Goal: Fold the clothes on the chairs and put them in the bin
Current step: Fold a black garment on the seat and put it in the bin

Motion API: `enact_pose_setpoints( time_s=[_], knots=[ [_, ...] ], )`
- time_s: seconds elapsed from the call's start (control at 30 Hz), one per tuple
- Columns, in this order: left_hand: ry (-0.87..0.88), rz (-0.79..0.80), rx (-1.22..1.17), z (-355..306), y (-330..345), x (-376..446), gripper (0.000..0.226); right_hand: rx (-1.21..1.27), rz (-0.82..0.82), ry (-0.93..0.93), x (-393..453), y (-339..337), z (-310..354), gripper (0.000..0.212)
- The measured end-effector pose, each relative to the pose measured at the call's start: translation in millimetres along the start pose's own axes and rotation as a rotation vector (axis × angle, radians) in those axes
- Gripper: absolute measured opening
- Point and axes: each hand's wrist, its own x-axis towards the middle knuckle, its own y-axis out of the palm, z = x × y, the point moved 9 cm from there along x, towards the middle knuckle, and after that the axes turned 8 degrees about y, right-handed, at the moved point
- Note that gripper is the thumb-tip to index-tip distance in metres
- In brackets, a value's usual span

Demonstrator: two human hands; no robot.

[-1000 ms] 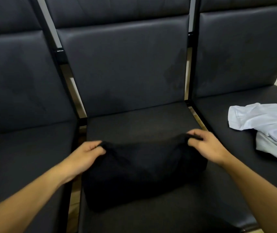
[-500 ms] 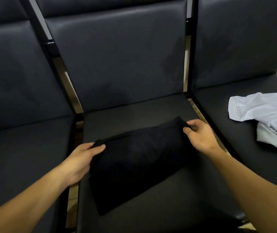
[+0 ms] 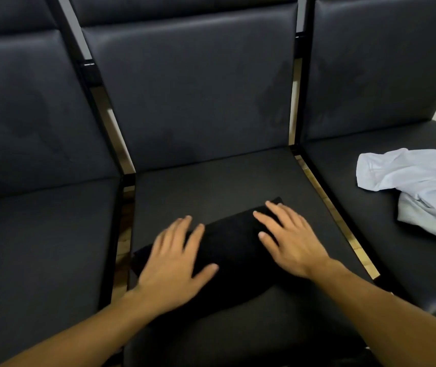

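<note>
Black folded garment (image 3: 234,250) slantwise on middle chair seat (image 3: 211,186), left hand (image 3: 174,263) and right hand (image 3: 291,242) flat atop, each grip released.

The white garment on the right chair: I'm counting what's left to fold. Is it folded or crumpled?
Crumpled. The white garment lies in a loose, wrinkled heap on the right chair seat, untouched by either hand.

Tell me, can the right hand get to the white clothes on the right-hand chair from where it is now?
Probably yes. The right hand lies flat on the black garment, holding nothing, and the white clothes lie uncovered on the next seat to its right, with only bare seat and the chair gap between.
</note>
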Motion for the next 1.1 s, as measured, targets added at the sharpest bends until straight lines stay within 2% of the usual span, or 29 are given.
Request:
enact_pose_setpoints(
  time_s=[0.07, 0.17, 0.27, 0.33, 0.37, 0.4, 0.43, 0.5, 0.53, 0.57, 0.6, 0.67, 0.77, 0.83, 0.93, 1.03, 1.1],
  knots=[
    [0.067, 0.178, -0.002, -19, 29, 11, 0.096, -0.081, 0.103, 0.010, -1, 22, -3, 0.066],
    [0.074, 0.357, -0.024, -20, 48, 16, 0.101, -0.113, 0.084, 0.004, 2, 24, -13, 0.063],
    [0.057, 0.320, -0.073, -12, 29, 32, 0.100, -0.090, -0.023, 0.081, 0, 2, -14, 0.061],
    [0.002, 0.225, -0.104, -1, 11, 52, 0.097, 0.027, -0.184, 0.163, -9, -31, -5, 0.045],
    [-0.028, 0.201, -0.135, 3, 6, 61, 0.092, 0.150, -0.173, 0.246, -15, -41, -4, 0.034],
    [-0.050, 0.204, -0.167, 7, 6, 68, 0.088, 0.287, -0.068, 0.358, -22, -40, -4, 0.028],
    [-0.055, 0.228, -0.194, 6, 9, 77, 0.086, 0.381, 0.106, 0.466, -33, -27, -5, 0.030],
    [-0.063, 0.330, -0.303, 4, 22, 84, 0.089, 0.462, 0.451, 0.571, -65, 4, 10, 0.048],
    [-0.058, 0.372, -0.400, -3, 24, 87, 0.091, 0.463, 0.531, 0.588, -77, 12, 16, 0.059],
    [-0.059, 0.418, -0.501, -7, 28, 87, 0.094, 0.481, 0.540, 0.600, -84, 19, 18, 0.068],
    [-0.050, 0.459, -0.600, -13, 28, 87, 0.095, 0.508, 0.481, 0.605, -85, 21, 20, 0.075],
    [-0.047, 0.505, -0.828, -21, 26, 87, 0.094, 0.633, 0.276, 0.615, -77, 19, 23, 0.077],
    [-0.033, 0.526, -1.042, -26, 19, 85, 0.074, 1.111, 0.115, 0.720, -69, 35, 36, 0.069],
    [-0.063, 0.461, -1.110, -20, 15, 87, 0.057, 1.376, 0.060, 0.777, -65, 40, 48, 0.056],
    [-0.155, 0.362, -1.325, -9, 7, 88, 0.049, 1.661, -0.066, 0.892, -56, 39, 41, 0.036],
    [-0.197, 0.280, -1.537, 5, -2, 96, 0.051, 1.862, -0.205, 0.913, -42, 22, 25, 0.035],
    [-0.208, 0.232, -1.661, 10, -8, 103, 0.056, 1.985, -0.183, 0.815, -27, 9, 21, 0.040]
  ],
)
